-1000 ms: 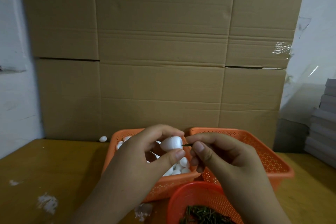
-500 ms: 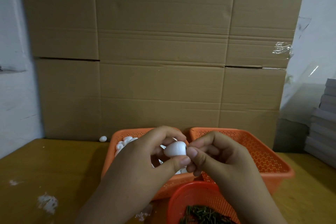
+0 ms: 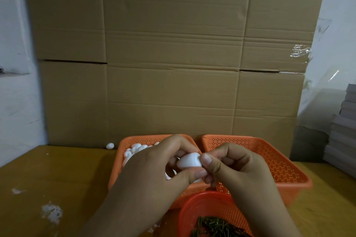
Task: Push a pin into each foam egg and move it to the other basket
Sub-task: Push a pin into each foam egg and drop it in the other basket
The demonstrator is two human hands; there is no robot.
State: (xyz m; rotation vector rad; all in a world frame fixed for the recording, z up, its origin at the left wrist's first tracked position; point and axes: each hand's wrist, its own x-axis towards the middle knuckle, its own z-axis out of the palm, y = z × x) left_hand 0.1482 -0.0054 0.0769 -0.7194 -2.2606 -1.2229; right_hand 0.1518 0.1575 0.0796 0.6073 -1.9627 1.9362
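Egg between both hands, over the gap where the two baskets meet.

Right basket (image 3: 285, 169) lies rightward of the egg (image 3: 189, 159); left basket (image 3: 123, 148) holds the rest. Left hand (image 3: 154, 171) pinches the egg, long axis across; right hand (image 3: 237, 167), the nearer to the goal, presses thumb on its right end, pin hidden.

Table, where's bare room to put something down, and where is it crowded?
Free: the table left of the egg basket, apart from white crumbs and a stray egg by the cardboard; also the right basket's floor. Crowded: front centre, where both hands and the pin basket sit.
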